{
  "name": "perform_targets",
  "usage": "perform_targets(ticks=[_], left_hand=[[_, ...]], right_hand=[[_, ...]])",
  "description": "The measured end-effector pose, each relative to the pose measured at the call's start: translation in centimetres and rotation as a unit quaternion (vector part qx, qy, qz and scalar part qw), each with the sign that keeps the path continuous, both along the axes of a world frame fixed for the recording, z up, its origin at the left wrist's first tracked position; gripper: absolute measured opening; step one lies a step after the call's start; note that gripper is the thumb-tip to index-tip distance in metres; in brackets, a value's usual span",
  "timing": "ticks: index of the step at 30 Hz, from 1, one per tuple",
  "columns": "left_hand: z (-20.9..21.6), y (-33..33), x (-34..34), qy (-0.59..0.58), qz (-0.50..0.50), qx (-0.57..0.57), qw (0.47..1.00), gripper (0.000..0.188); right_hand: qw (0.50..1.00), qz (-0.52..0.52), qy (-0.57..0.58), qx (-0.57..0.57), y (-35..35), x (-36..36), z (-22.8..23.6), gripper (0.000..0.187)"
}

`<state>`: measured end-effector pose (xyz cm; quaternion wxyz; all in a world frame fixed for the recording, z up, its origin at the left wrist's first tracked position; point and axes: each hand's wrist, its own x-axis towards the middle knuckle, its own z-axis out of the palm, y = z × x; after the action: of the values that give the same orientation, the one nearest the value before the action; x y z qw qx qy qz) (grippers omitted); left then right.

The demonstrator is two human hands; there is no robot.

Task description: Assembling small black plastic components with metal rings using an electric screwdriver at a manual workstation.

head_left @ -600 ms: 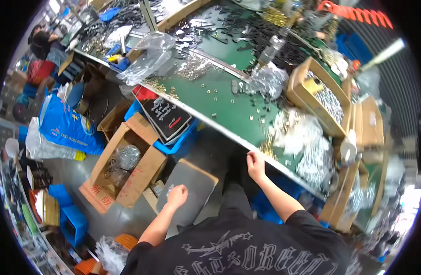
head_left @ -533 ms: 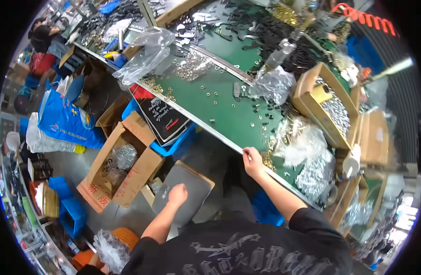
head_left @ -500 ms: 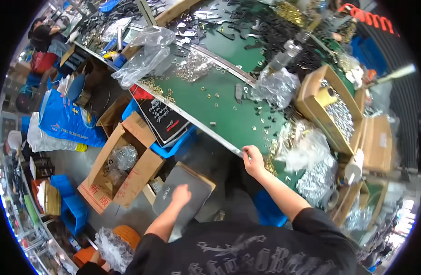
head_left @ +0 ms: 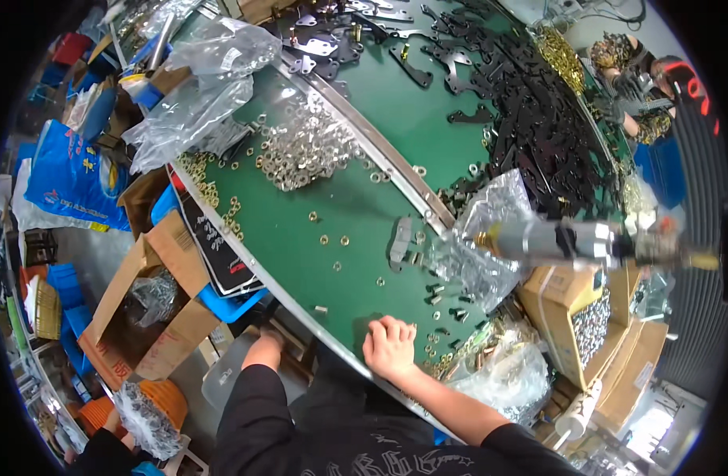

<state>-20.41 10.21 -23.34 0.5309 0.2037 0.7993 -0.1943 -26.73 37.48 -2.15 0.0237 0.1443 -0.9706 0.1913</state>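
My right hand (head_left: 390,347) rests on the near edge of a green tabletop (head_left: 288,274), its fingers curled; whether anything is inside them is hidden. My left hand (head_left: 266,346) is low beside the table, over a grey stool seat (head_left: 227,379), its fingers hidden. Ahead of my right hand lie scattered small nuts, a grey flat plate (head_left: 399,244) and a few short bolts (head_left: 459,314). A pile of silvery nuts (head_left: 304,151) sits farther left. A blurred metal power driver (head_left: 554,240) hangs over a clear plastic bag (head_left: 487,230) at right.
A metal rail (head_left: 364,123) crosses the table. Beyond it lie many black brackets (head_left: 530,119). A carton of small metal parts (head_left: 590,329) stands at right. On the floor at left is an open carton (head_left: 114,317). A co-worker's gloved hands (head_left: 630,99) are at far right.
The view has shifted closer to the table. My right hand has moved from the table's edge onto its top, and my left hand has drawn back across the stool. The driver looks swung sideways.
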Motion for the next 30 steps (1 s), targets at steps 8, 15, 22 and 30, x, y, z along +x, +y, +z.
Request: perform_targets(ticks=[8, 15, 22, 30], left_hand=[[-4.2, 3.2, -8.0, 0.007, 0.121, 0.162, 0.979, 0.034], [-4.1, 0.6, -10.0, -0.019, 0.177, 0.269, 0.947, 0.034], [-1.7, -4.9, -6.9, 0.004, 0.256, 0.341, 0.904, 0.033], [33.4, -4.0, -22.3, -0.268, -0.001, 0.301, 0.915, 0.020]], right_hand=[[0.998, 0.048, -0.022, 0.027, 0.3, 0.7, -1.1, 0.025], [0.998, 0.043, -0.037, 0.029, 0.6, 0.3, -1.3, 0.023], [0.999, 0.038, -0.019, -0.007, 0.4, 0.5, -1.5, 0.023], [1.000, 0.021, 0.008, -0.010, -0.5, 0.2, -0.6, 0.021]])
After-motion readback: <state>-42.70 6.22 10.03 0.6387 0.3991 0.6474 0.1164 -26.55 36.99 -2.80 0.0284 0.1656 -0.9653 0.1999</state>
